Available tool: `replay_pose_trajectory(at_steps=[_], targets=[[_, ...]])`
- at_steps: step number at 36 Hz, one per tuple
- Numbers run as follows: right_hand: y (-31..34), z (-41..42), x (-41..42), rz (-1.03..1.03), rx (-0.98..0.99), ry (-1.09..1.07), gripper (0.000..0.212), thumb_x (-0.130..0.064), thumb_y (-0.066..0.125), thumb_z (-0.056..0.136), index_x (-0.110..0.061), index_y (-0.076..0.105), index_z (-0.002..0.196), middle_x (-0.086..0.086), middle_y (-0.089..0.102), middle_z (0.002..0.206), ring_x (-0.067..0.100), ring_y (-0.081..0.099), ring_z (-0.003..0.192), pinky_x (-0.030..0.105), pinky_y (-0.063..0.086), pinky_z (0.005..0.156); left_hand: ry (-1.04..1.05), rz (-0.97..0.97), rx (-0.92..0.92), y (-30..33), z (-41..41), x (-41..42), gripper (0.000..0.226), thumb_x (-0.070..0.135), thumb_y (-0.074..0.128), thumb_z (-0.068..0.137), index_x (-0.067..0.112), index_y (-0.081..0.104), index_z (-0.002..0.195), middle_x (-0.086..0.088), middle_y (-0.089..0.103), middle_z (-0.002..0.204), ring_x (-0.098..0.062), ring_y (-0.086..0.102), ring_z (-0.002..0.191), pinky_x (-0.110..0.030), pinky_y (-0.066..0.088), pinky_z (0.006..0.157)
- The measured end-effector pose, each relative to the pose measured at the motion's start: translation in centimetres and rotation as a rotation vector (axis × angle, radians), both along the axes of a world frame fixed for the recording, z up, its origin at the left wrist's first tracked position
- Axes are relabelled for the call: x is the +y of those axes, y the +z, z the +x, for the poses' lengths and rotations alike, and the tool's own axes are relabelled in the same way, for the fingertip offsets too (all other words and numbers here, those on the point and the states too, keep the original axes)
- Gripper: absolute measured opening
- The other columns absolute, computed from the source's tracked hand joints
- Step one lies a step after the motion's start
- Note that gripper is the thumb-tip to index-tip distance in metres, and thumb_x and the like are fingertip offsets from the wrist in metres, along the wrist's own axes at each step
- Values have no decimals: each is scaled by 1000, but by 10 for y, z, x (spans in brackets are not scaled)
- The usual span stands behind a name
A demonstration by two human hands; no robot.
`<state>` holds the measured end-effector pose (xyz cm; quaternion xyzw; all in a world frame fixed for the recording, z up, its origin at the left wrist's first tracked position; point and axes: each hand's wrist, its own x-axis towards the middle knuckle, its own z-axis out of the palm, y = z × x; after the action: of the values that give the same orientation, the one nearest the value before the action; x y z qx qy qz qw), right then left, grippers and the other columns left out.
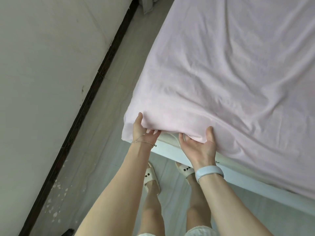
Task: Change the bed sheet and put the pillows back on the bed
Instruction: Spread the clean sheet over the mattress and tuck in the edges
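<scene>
Pink sheet [230,74] is gripped at the mattress corner [170,139] by your left hand [144,132] and right hand [199,143]; uneven pulling could slip it off.

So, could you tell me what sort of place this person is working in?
Most likely a bedroom at home. A bed fills the right side, covered by a pale pink sheet whose corner both hands grip, left hand and right hand. The person wears house slippers on a light floor beside a plain wall.
</scene>
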<state>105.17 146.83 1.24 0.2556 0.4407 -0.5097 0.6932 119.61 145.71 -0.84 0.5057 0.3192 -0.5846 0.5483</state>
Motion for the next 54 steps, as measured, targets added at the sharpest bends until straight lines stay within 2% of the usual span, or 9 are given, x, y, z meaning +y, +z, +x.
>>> replay_pose_trajectory(at_steps=[7, 17, 23, 30, 36, 41, 46, 50, 54], targets=[[0, 11, 4, 52, 101, -9, 33, -38, 56, 89, -20, 61, 117, -1, 68, 107, 14, 59, 111, 32, 48, 86, -46, -163, -132, -14, 54, -14, 80, 42, 83, 57, 13, 56, 126, -10, 64, 122, -30, 61, 111, -51, 48, 94], [5, 69, -16, 204, 71, 263, 79, -47, 60, 85, 4, 31, 139, 22, 35, 144, 29, 32, 137, 46, 28, 110, -394, -232, -330, 3, 57, -28, 34, 40, 41, 99, 18, 56, 119, -3, 63, 120, -20, 59, 112, -34, 50, 88], [17, 92, -52, 101, -36, 201, 57, -44, 59, 84, -2, 55, 124, 22, 57, 126, 35, 51, 120, 45, 37, 105, -575, -366, -515, 22, 58, -23, 28, 28, 40, 101, 10, 54, 117, -6, 66, 107, -16, 64, 97, -25, 55, 78], [35, 93, -61, 60, 122, 105, 23, -25, 50, 91, -10, 67, 91, 11, 72, 76, 24, 65, 85, 34, 51, 68, -863, -210, -1038, 32, 76, -9, 45, 55, 58, 82, 19, 42, 61, 5, 52, 65, -18, 54, 71, -30, 42, 66], [60, 80, -69, 21, 129, 13, 14, -16, 53, 82, -10, 66, 82, 8, 71, 68, 21, 68, 69, 30, 53, 65, -1038, -313, -1317, 16, 100, 2, 94, 73, 47, 65, 22, 29, 142, 6, 31, 146, -11, 22, 136, -34, 24, 110], [79, 64, -74, -19, 113, -61, 20, -16, 50, 90, -8, 65, 80, 9, 71, 65, 21, 68, 66, 29, 56, 63, -1294, -558, -1415, 18, 81, -24, 84, 54, 52, 81, 17, 20, 149, 5, 18, 155, -20, 9, 145, -32, 11, 114], [93, 44, -80, -47, 116, -83, 20, -15, 48, 92, -8, 66, 86, 8, 71, 67, 20, 69, 63, 31, 56, 56, -978, -521, -948, 55, 61, -55, 25, 16, 39, 100, 15, 62, 90, 2, 61, 88, -9, 50, 82, -28, 48, 83], [112, 29, -86, -86, 87, -96, 14, -10, 54, 82, -5, 66, 86, 9, 71, 76, 18, 65, 90, 30, 54, 80, -930, -650, -540, 84, 15, -58, 27, 30, 43, 98, 14, 60, 111, 5, 61, 93, -7, 56, 88, -22, 43, 75], [127, 7, -86, -158, 57, -84, 25, -5, 55, 66, -3, 68, 87, 11, 72, 80, 23, 66, 87, 38, 58, 59, -840, -714, -276, 107, -28, -62, 20, 30, 47, 92, 15, 58, 102, -9, 60, 99, -23, 56, 95, -36, 42, 84]])
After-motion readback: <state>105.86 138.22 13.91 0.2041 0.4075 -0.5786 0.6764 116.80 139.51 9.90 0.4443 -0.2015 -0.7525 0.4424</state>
